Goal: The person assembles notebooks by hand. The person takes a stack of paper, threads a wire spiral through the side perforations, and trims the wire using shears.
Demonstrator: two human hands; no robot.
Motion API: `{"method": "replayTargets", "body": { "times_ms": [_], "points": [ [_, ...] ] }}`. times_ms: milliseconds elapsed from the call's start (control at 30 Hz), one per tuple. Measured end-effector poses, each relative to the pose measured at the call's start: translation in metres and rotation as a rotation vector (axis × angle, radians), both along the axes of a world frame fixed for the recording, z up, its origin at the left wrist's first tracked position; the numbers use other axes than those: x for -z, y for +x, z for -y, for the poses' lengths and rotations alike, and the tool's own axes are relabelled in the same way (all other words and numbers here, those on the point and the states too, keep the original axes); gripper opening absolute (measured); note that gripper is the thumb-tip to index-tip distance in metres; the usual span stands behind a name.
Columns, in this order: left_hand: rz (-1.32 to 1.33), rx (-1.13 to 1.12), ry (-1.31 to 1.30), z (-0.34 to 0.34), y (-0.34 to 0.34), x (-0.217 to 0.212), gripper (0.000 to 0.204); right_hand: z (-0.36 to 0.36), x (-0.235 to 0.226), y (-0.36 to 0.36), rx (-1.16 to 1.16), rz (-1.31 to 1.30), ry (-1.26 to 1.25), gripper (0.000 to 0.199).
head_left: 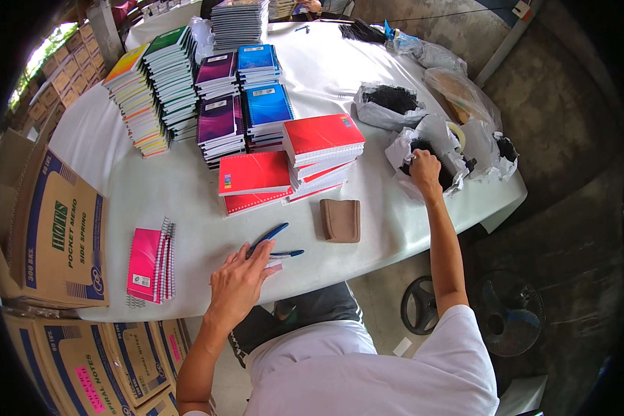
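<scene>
Black strands (452, 173), heaped in a torn white bag (399, 150) at the table's (390, 223) right side, directly under the right grip (425, 168); no single long axis to make out (too tangled). Cannot tell if wide or pinching, with fingertips buried. Well apart, the left grip (243, 281), closed around pliers (273, 233) with handles splayed rightward. Between both, a brown block (340, 220); below, concrete floor (374, 281) and a fan (509, 313).
</scene>
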State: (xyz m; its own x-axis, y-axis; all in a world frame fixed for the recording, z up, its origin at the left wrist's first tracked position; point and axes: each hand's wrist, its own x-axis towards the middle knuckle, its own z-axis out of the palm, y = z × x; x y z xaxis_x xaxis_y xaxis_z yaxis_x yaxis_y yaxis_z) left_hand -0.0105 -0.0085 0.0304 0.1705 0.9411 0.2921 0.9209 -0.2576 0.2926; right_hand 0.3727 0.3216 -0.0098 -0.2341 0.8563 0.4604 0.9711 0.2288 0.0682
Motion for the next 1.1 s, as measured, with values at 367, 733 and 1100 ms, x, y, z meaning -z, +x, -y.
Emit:
{"method": "replayTargets", "body": {
  "times_ms": [367,733,1100],
  "points": [
    [0.062,-0.058,-0.082,-0.003,0.002,0.006,0.062,0.057,-0.093,-0.039,-0.209,-0.081,0.591,0.039],
    [-0.073,-0.080,-0.093,-0.003,0.001,0.004,0.057,0.229,-0.036,-0.186,-0.827,-0.798,-0.713,0.028],
    [-0.032,-0.050,-0.086,-0.005,0.000,0.003,0.056,0.203,-0.040,-0.189,-1.082,-0.647,-0.982,0.014]
  ]
}}
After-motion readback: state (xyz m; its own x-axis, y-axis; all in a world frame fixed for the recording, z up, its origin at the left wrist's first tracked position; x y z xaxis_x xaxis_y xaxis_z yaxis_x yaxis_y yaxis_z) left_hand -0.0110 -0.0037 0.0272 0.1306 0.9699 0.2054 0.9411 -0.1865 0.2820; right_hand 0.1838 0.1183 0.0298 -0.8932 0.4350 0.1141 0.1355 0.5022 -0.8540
